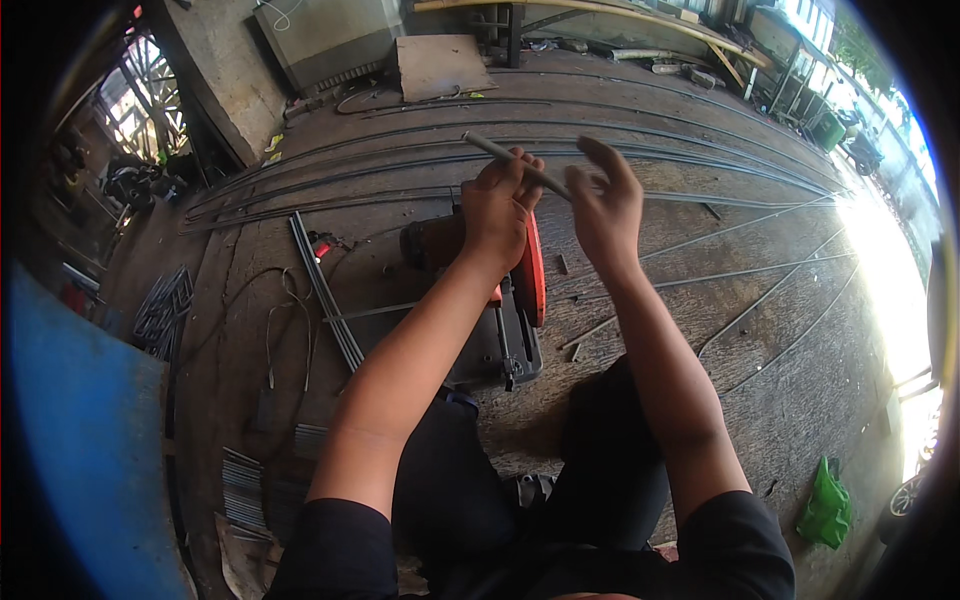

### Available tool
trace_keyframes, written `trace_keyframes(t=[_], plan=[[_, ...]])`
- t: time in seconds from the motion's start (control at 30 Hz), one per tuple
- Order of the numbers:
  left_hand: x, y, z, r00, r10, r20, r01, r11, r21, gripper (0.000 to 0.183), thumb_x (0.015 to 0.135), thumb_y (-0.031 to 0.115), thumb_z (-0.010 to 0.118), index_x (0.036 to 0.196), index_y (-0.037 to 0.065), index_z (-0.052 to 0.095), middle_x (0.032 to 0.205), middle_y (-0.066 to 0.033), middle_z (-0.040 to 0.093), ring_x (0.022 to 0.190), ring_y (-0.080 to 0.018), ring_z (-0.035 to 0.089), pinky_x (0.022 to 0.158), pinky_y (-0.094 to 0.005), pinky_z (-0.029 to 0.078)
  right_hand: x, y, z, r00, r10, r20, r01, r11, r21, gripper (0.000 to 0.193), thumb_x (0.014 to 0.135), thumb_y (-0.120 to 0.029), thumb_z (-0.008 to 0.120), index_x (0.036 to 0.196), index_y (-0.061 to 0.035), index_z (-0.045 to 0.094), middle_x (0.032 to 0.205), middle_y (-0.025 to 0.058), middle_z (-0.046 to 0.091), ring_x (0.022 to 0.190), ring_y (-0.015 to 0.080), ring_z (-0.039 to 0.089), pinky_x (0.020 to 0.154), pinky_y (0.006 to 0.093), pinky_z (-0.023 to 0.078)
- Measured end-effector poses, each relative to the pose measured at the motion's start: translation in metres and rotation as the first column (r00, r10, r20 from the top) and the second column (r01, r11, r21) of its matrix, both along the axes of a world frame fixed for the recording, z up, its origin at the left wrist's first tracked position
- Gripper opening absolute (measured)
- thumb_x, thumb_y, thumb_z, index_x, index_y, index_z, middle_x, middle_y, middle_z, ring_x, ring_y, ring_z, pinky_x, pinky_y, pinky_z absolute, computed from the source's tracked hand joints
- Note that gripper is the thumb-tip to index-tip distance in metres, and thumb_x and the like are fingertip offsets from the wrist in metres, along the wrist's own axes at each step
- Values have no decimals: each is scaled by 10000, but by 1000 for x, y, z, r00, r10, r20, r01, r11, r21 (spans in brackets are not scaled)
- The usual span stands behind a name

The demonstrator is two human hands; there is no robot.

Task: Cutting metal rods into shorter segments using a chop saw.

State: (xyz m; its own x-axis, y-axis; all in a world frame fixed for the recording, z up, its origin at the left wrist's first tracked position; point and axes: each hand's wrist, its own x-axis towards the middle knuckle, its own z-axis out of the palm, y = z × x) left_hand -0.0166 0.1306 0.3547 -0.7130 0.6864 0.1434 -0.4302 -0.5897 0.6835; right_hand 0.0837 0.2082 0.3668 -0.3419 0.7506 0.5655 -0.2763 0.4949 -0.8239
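A short grey rod, seemingly a metal pipe [487, 145], is raised above a cut-off saw [533, 268] with a red-orange guard. My left hand [497, 215] is closed round its middle, and the far end sticks out up and to the left. Beside the rod's lower right end is my right hand [608, 205], its index finger stretched out and the others loosely bent, slightly blurred. Whether the right fingertips touch the rod, I cannot tell. My left forearm and hand hide part of the saw's motor and base.
Long thin metal rods [690, 158] lie across the floor beyond the saw. Several bars [322, 285] rest at its left. Bundles of cut rods [243, 490] lie at lower left, near a blue panel [85, 430]. A green plastic bag [826, 505] sits at right.
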Motion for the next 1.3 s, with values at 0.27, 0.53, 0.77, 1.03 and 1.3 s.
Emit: trace_keyframes(t=[0.27, 0.53, 0.77, 1.03, 1.3], plan=[[-7, 3, -9, 957, -216, -192, 215, 976, -24, 257, 884, 65, 613, 1133, 3, 623, 1114, -116, 652, 1035, -188, 594, 960, -347, 441, -3, 35, -32, 883, 154, 443, -299, 912, 279, 414, 866, -126, 555, 1265, -34, 503, 820, 237, 645, 843, 425, 621, 705, 460, 474], [-69, -39, -79, 928, -121, -353, -223, 578, -785, 668, 787, 276, 736, 1238, -114, 434, 987, -171, 642, 888, -246, 643, 799, -325, 502, 55, 120, -180, 731, 205, 651, -109, 977, -185, 291, 886, -239, 564, 953, 41, 608, 703, 208, 586, 666, 340, 576, 644, 405, 448], [-50, -30, -69, 987, -142, -80, -5, 466, -885, 362, 777, 16, 633, 1121, -53, 543, 997, -115, 627, 853, -201, 645, 717, -295, 523, 52, 97, -328, 590, 304, 748, -98, 946, -308, 280, 882, -265, 581, 900, 14, 591, 828, 258, 620, 838, 449, 589, 723, 486, 454], [-75, -9, -37, 984, -148, -96, -16, 465, -885, 469, 826, 99, 591, 1244, -79, 472, 1116, -166, 592, 988, -260, 610, 811, -326, 516, 17, 91, -358, 670, 351, 654, -173, 930, -323, 255, 918, -280, 532, 997, -53, 617, 893, 193, 636, 904, 402, 593, 782, 492, 456], [-84, -11, -33, 901, -234, -367, -275, 346, -897, 483, 830, 115, 601, 1255, -75, 476, 1119, -157, 587, 960, -224, 597, 838, -321, 501, -15, 95, -366, 677, 23, 735, -79, 996, 42, 197, 908, -319, 549, 940, -154, 651, 863, 65, 604, 911, 283, 554, 834, 470, 367]])
